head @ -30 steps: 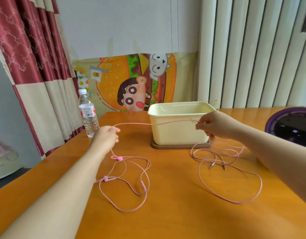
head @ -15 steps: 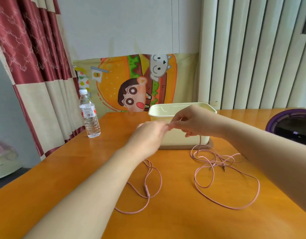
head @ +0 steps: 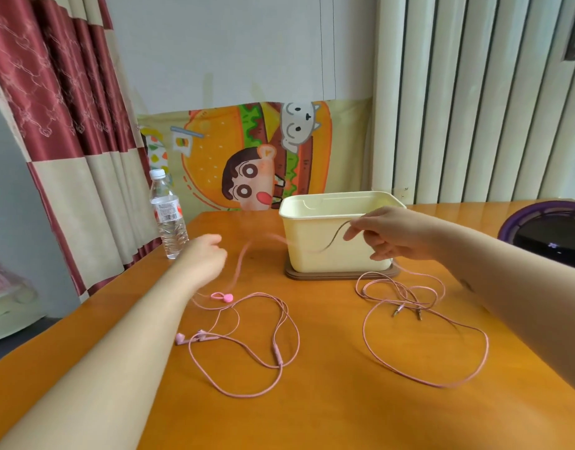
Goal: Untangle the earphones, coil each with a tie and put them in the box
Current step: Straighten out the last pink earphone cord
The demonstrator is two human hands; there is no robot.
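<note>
Right hand (head: 391, 235), centre right, pinches one earphone cable (head: 336, 235) between thumb and fingers, raised before the box (head: 344, 263) — presumably to draw it free of the loops (head: 276, 352) lying lower centre on the table (head: 328, 417). Left hand (head: 203, 256) curled; grip indeterminable.

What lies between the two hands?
Head view: a blurred pink earphone cable, pinched by the right hand, sags before the box toward the left hand.
</note>
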